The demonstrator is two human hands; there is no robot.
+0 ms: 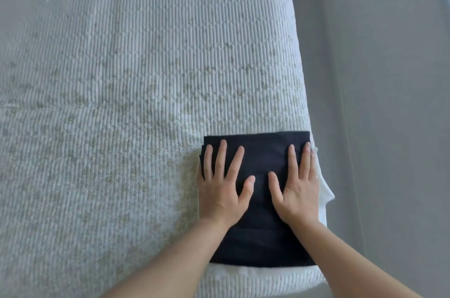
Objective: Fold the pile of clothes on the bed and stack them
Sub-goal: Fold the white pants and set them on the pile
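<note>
A folded dark navy garment [260, 236] lies as a neat rectangle near the right edge of the bed. It sits on top of a folded white garment [325, 190], whose edges peek out at the right and at the near side. My left hand [221, 188] presses flat on the left part of the dark garment, fingers straight and spread. My right hand [295, 190] presses flat on its right part in the same way. Neither hand grips anything.
The bed [121, 102] has a white ribbed cover with faint beige speckles. Its right edge runs close beside the stack. Beyond that edge is a grey floor [389, 102].
</note>
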